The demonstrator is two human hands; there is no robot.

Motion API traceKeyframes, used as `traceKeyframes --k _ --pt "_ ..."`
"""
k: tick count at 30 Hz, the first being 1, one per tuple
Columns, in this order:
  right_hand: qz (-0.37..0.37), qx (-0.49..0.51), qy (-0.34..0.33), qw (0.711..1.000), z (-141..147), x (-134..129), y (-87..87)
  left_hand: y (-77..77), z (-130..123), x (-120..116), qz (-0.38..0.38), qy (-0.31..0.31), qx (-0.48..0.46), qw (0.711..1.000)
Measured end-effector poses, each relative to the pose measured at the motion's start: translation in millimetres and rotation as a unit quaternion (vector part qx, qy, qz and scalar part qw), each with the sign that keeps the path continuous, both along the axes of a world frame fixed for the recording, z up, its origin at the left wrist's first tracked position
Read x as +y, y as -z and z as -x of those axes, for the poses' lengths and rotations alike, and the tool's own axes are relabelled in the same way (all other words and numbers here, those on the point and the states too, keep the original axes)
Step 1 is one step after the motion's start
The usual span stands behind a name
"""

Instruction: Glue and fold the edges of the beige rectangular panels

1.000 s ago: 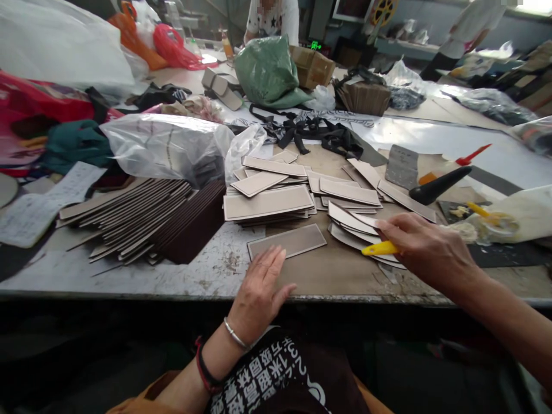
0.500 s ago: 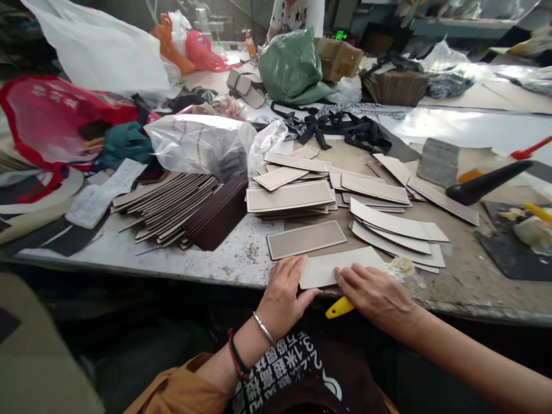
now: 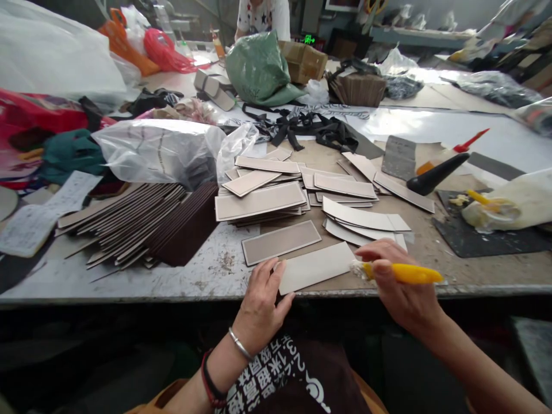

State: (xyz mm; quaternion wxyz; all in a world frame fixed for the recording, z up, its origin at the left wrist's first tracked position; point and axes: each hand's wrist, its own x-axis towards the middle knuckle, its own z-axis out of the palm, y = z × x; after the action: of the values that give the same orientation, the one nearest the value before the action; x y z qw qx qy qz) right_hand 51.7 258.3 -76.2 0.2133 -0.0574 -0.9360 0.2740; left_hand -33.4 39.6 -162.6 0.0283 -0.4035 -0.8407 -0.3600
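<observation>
My left hand (image 3: 262, 296) grips the left end of a plain off-white strip (image 3: 317, 267) at the table's front edge, fingers on top and thumb at its lower edge. In my right hand (image 3: 403, 296) is a glue brush (image 3: 414, 273) with a yellow handle. Its pale, clumped bristles touch or hover just over the strip's right end; which, I cannot tell. Just behind the strip lies a taupe panel (image 3: 282, 241) with a light border. Several curved white strips (image 3: 366, 213) overlap behind my right hand, and bordered panels (image 3: 261, 201) are piled farther back.
Dark-edged panels (image 3: 129, 224) lean in a row at left, below a clear plastic bag (image 3: 159, 146). To the right are a black-handled tool (image 3: 437, 174) and a glue-smeared pot (image 3: 495, 210) on a dark mat (image 3: 466, 238). Black straps (image 3: 310, 129) and a green bag (image 3: 259, 66) lie behind.
My right hand has lifted off the strip and turned, bringing the brush's bristles to the strip's right end. My left hand stays on the left end. The view has shifted right.
</observation>
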Motion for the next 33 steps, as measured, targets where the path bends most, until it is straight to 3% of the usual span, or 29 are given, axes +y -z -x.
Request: traceKeyframes --k 4,7,9,13,17,20,22,25,28,33 --pt "0.182 -0.025 0.108 0.977 8 -10 6.0 -1.4 1 -2 -0.003 -0.013 -0.019 1.000" --pt "0.314 -0.044 0.103 0.943 15 -22 10.3 0.0 1 -3 -0.001 -0.018 -0.029 0.999" --pt "0.357 -0.066 0.076 0.929 20 -31 15.6 1.9 1 -3 0.002 -0.021 -0.030 0.999" --pt "0.372 -0.126 0.041 0.919 25 -46 30.1 5.9 3 -4 0.003 -0.021 -0.015 1.000" --pt "0.320 -0.132 0.068 0.936 23 -43 35.7 7.3 2 -4 0.001 -0.014 -0.005 1.000" --pt "0.236 -0.114 0.114 0.958 21 -29 28.4 4.4 0 -5 -0.010 -0.007 -0.001 1.000" --pt "0.219 -0.088 0.121 0.964 23 -21 20.7 0.6 1 -7 -0.028 -0.009 0.005 1.000" --pt "0.218 -0.080 0.098 0.968 32 -12 13.8 -4.7 14 -15 -0.057 -0.112 0.022 0.992" --pt "0.153 -0.161 0.080 0.972 48 -4 19.7 -6.6 38 -22 -0.033 -0.241 -0.020 0.970" --pt "-0.013 -0.318 0.072 0.945 82 3 42.8 -5.5 63 -17 0.031 -0.251 -0.103 0.962"
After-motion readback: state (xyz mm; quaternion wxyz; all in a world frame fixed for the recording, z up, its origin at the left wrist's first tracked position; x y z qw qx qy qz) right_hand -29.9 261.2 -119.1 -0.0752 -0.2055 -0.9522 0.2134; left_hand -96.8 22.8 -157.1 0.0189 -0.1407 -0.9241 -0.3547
